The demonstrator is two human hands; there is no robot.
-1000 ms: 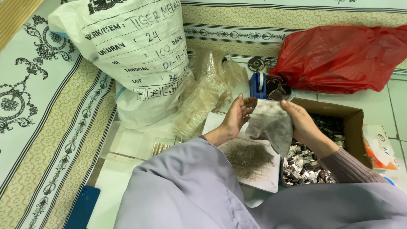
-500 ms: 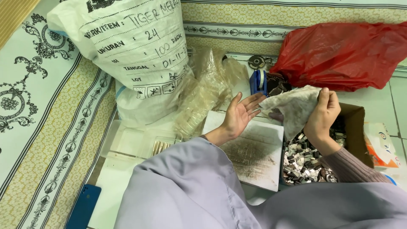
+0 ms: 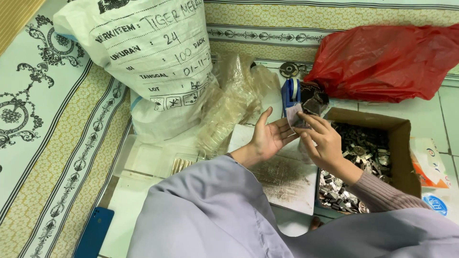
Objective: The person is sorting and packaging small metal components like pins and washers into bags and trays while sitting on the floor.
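While the left hand (image 3: 268,138) lies palm-up with fingers spread, the right hand (image 3: 324,138) pinches a small clear plastic bag (image 3: 294,116) just left of the cardboard box (image 3: 399,143) of metal parts.

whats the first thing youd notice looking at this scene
The big white woven sack at upper left and the bright red plastic bag at upper right catch the eye first. Between them, at centre, the left hand lies open, palm up, while the right hand pinches a small clear bag above it. Beside the right hand sits a cardboard box heaped with small metal parts.
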